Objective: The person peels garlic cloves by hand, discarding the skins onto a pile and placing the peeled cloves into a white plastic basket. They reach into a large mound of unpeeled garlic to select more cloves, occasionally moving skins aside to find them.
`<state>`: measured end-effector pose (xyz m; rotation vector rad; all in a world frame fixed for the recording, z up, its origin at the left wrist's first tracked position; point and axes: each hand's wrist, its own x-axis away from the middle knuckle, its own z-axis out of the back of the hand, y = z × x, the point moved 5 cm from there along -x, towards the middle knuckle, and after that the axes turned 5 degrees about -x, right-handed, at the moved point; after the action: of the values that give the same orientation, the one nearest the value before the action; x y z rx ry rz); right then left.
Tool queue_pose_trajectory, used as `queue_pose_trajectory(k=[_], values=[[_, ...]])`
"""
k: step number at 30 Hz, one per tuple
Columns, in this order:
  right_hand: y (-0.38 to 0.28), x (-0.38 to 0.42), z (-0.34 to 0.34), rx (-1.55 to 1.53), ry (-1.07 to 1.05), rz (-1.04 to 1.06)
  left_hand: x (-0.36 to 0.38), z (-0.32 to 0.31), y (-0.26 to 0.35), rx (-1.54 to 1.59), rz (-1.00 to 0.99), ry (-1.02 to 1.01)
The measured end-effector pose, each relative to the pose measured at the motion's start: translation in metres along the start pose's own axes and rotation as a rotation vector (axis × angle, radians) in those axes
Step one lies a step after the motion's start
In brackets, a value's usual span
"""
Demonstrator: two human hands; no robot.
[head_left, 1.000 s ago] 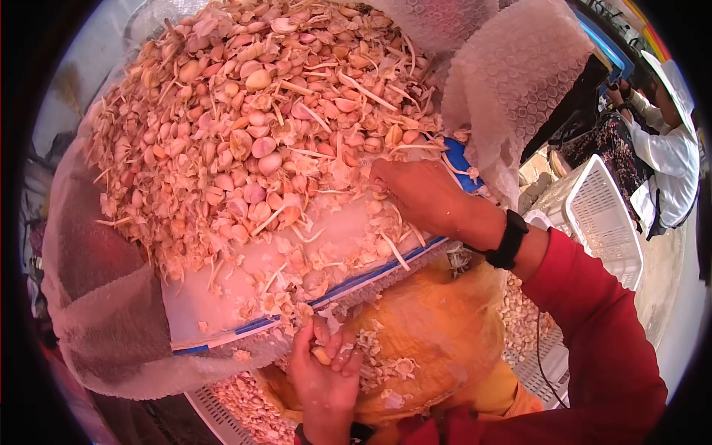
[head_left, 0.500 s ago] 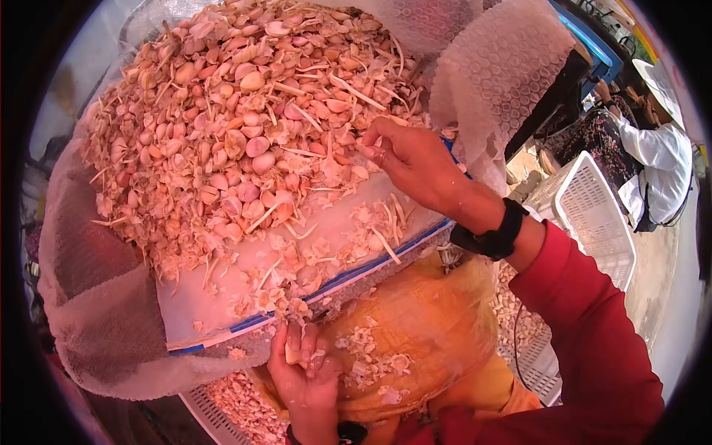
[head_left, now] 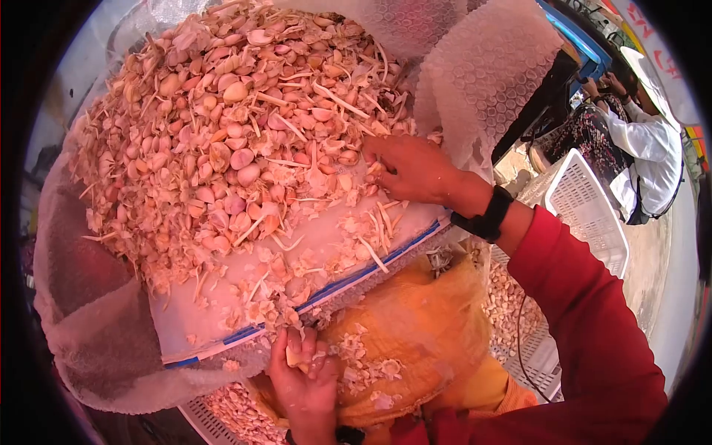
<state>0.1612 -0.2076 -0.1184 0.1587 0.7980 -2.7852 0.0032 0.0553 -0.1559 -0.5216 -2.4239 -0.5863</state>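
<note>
A large heap of garlic cloves (head_left: 215, 126), mixed with dry skins and sprouts, lies on a pale board (head_left: 185, 311) with a blue edge. My right hand (head_left: 415, 170) is at the heap's right side, its fingers curled together over the cloves; what they hold, if anything, is hidden. Below the board's front edge, my left hand (head_left: 305, 378) is palm up, its fingers closed on a pale garlic clove (head_left: 295, 360). Skins and sprouts are scattered along the board between my hands.
An orange cloth (head_left: 400, 334) with skins on it covers the lap. White baskets (head_left: 586, 200) stand at the right, and cloves fill containers below. Bubble wrap (head_left: 489, 81) surrounds the heap. A person in a white top (head_left: 649, 152) sits at the upper right.
My right hand has turned and moved slightly down, with its fingers more curled. My left hand stays below the board's edge with the clove. The view has shifted slightly.
</note>
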Motion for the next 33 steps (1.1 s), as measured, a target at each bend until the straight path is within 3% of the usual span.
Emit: queue_pose_trajectory(k=[2,5,8,11,14,19,22,26,27,33], values=[[-0.007,0.007,-0.004,0.022,0.078,0.123,0.005,-0.005,-0.004,-0.018,-0.005,-0.041],[-0.007,0.008,-0.007,0.001,-0.033,0.077,0.013,-0.011,-0.007,-0.041,-0.016,-0.102],[-0.022,0.019,0.013,-0.53,0.015,0.034,0.023,-0.013,-0.005,-0.048,-0.026,-0.095],[-0.062,0.04,0.037,-0.709,0.091,0.184,0.03,-0.004,-0.002,-0.031,-0.021,-0.072],[-0.107,0.069,0.058,-0.778,-0.045,0.13,0.036,-0.003,-0.002,-0.029,-0.014,-0.047],[-0.161,0.094,0.07,-0.457,0.095,0.471,0.045,-0.008,-0.01,-0.042,0.005,-0.174],[-0.184,0.105,0.069,-0.389,0.148,0.542,0.059,-0.007,-0.006,-0.066,-0.031,-0.044],[-0.2,0.116,0.063,-0.396,0.09,0.525,0.096,-0.052,0.001,-0.635,-0.442,-0.265],[-0.205,0.119,0.06,-0.38,0.067,0.532,0.104,-0.051,0.003,-0.725,-0.449,-0.288],[-0.226,0.133,0.045,-0.446,-0.029,0.527,0.111,-0.059,0.005,-0.885,-0.743,-0.314]])
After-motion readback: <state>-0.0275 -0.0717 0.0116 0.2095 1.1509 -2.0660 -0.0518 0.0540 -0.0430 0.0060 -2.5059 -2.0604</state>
